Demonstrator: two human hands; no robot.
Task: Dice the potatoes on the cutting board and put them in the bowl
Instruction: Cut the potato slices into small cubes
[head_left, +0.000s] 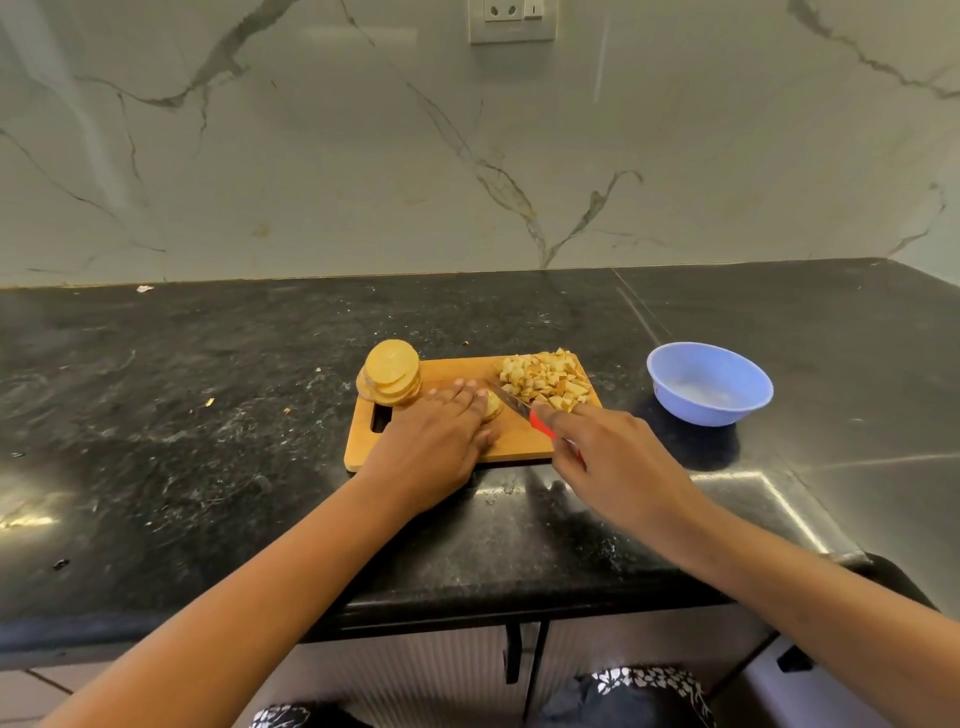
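pinning the potato slices flat under my left hand, i grip the knife in my right hand, blade just beside them.

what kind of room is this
Most likely a home kitchen: a dark stone countertop below a marble-look backsplash with a wall socket, and a wooden cutting board holding potato pieces beside a blue bowl.

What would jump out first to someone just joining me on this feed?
The left hand presses flat on potato slices mid-board while the right hand grips a red-handled knife beside them. Diced potato is piled at the far right corner of the cutting board, a stack of round slices at its far left. The blue bowl, right of the board, holds no potato.
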